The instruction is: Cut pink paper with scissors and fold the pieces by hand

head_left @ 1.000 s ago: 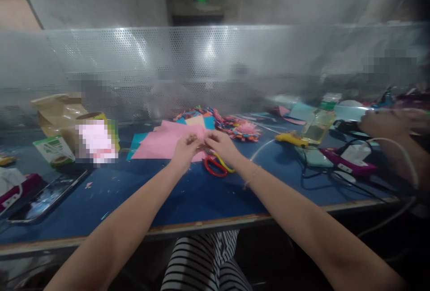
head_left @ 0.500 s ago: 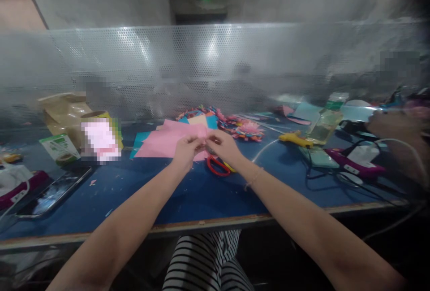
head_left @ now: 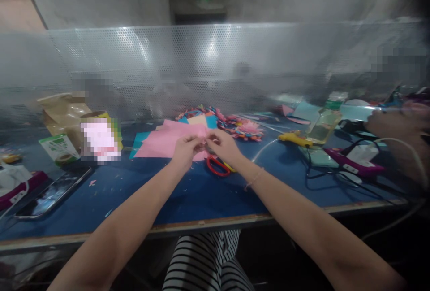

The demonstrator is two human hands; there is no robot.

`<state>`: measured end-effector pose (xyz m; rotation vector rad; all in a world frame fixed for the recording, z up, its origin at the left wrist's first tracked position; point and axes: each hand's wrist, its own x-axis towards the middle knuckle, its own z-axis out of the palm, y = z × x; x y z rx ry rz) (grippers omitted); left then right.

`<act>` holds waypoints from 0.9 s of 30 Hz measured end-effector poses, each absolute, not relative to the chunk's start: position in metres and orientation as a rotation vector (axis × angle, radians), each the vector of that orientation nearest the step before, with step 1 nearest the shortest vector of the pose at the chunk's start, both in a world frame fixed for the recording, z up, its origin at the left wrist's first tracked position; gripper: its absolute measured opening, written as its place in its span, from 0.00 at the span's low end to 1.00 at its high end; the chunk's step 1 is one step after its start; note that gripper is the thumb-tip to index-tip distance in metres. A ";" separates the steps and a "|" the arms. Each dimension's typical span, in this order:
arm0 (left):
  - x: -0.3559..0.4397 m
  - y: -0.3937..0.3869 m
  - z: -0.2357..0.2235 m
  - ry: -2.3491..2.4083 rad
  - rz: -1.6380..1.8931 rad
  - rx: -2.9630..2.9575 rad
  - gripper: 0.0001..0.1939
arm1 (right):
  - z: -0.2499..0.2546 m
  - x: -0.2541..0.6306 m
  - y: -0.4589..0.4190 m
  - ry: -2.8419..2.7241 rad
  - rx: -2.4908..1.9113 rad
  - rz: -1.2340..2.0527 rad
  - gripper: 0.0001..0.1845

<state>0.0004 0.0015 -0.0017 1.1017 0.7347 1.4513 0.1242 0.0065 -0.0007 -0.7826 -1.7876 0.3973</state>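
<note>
My left hand [head_left: 185,148] and my right hand [head_left: 220,144] meet over the table, fingertips close together in a pinch. Between them is a small pink piece of paper [head_left: 203,140], mostly covered by the fingers. Under and behind the hands lie pink paper sheets [head_left: 157,143], with blue paper [head_left: 137,141] showing at their left. Scissors with red handles [head_left: 217,166] rest just below my right hand, their blades hidden. Beyond the hands, a fringed paper flower [head_left: 249,130] in pink, orange and blue lies on the table.
To the right are a yellow glue gun [head_left: 295,139], a bottle [head_left: 324,123], a purple power strip [head_left: 358,165] with cables, and another person's arm [head_left: 396,138]. A phone [head_left: 55,192], a small green-white packet [head_left: 60,149] and a paper bag [head_left: 63,111] stand left. A perforated screen [head_left: 195,62] borders the back.
Both of my hands keep their pinch in nearly the same place. On the far right, the other person's arm has shifted slightly.
</note>
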 end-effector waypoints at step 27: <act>0.000 0.002 -0.004 0.704 1.420 1.063 0.08 | -0.004 0.128 0.009 -1.894 -0.724 0.264 0.04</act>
